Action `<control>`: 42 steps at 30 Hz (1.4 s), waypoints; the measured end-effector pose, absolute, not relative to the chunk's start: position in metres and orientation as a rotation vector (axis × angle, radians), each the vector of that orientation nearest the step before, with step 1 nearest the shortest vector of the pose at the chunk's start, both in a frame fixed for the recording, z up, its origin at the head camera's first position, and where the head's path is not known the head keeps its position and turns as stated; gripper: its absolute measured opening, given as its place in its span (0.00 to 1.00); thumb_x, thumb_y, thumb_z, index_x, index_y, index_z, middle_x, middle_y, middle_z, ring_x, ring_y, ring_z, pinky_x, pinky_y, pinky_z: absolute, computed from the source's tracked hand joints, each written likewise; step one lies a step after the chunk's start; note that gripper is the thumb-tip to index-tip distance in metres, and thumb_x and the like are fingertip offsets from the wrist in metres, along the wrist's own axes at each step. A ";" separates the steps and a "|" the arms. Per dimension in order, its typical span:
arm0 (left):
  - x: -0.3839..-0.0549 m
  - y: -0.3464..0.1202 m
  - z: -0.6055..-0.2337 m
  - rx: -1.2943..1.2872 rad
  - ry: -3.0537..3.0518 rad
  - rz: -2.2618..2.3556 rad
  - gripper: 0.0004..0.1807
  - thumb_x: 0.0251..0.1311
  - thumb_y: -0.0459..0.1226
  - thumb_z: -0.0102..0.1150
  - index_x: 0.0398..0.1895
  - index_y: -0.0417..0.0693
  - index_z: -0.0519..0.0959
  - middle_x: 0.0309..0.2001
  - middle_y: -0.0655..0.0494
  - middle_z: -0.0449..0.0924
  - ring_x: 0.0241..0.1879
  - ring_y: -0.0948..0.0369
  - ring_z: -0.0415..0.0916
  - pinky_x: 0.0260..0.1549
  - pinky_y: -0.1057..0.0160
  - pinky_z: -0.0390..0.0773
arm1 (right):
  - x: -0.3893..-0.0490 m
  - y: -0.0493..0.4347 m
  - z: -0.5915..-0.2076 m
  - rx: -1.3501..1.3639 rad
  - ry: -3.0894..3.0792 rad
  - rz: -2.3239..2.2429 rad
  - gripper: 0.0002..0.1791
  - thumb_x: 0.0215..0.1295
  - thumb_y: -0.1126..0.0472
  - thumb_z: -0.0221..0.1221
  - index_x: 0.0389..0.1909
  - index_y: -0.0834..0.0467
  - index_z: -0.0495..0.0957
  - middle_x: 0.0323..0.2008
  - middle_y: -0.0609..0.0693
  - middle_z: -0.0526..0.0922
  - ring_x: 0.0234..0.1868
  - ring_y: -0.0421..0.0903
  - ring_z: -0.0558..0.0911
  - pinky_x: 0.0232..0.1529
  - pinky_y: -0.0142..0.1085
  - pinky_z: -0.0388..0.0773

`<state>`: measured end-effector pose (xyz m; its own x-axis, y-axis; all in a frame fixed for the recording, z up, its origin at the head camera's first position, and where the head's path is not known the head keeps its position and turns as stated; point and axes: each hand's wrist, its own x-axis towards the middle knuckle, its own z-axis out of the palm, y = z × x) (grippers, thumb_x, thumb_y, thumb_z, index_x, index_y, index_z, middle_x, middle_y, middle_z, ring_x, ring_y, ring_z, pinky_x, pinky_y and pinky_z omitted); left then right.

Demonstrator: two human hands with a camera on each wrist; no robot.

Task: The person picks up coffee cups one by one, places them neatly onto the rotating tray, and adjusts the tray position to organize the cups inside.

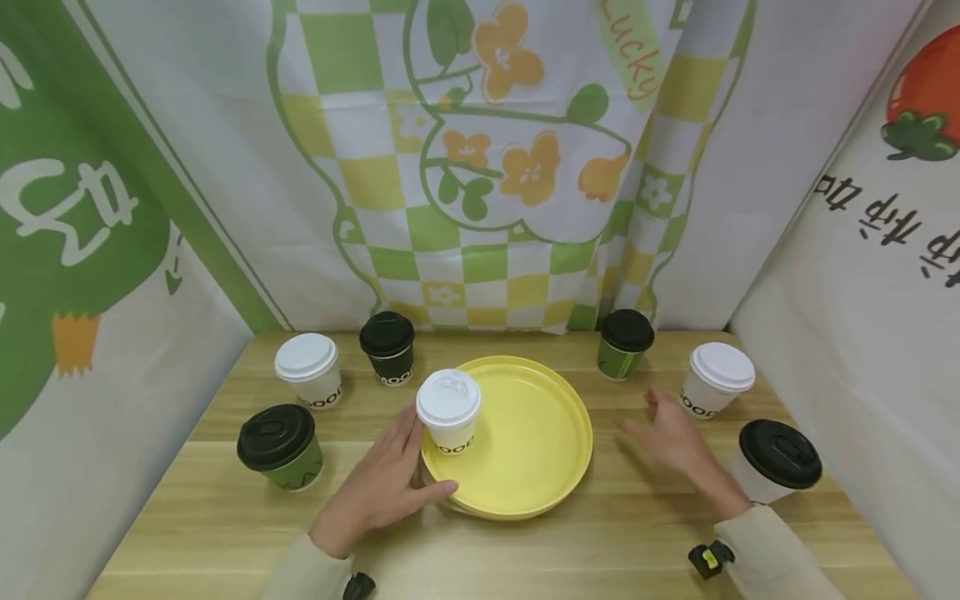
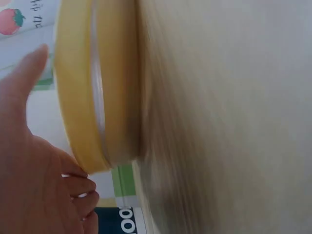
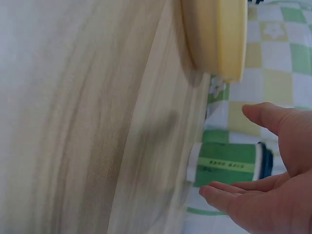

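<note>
A white-lidded cup [image 1: 450,410] stands on a yellow tray's [image 1: 534,442] left side; at that edge, the left hand [image 1: 381,477], thumb spread wide, grips nothing (contact is unclear). Right of the tray, the right hand [image 1: 678,446] is empty, fingers parted.

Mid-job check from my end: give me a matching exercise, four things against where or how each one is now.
Things:
1. Left hand
2. Yellow tray
3. Right hand
4. Black cup

Places and states:
A. Bears a white-lidded cup
B. Upright, behind the tray's left side
C. At the tray's left edge
D. Right of the tray, holding nothing

Pairs: 1-C, 2-A, 3-D, 4-B
</note>
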<state>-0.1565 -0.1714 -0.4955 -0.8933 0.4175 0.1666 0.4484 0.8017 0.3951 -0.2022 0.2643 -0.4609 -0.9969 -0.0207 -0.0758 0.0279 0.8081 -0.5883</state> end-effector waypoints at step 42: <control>-0.144 -0.163 -0.492 -0.647 -3.070 -0.587 0.69 0.63 0.75 0.53 0.85 0.32 0.41 0.86 0.36 0.34 0.86 0.41 0.37 0.84 0.42 0.50 | -0.294 0.252 -0.498 0.324 2.862 -1.633 0.49 0.68 0.52 0.70 0.78 0.70 0.56 0.71 0.73 0.71 0.73 0.68 0.72 0.78 0.58 0.69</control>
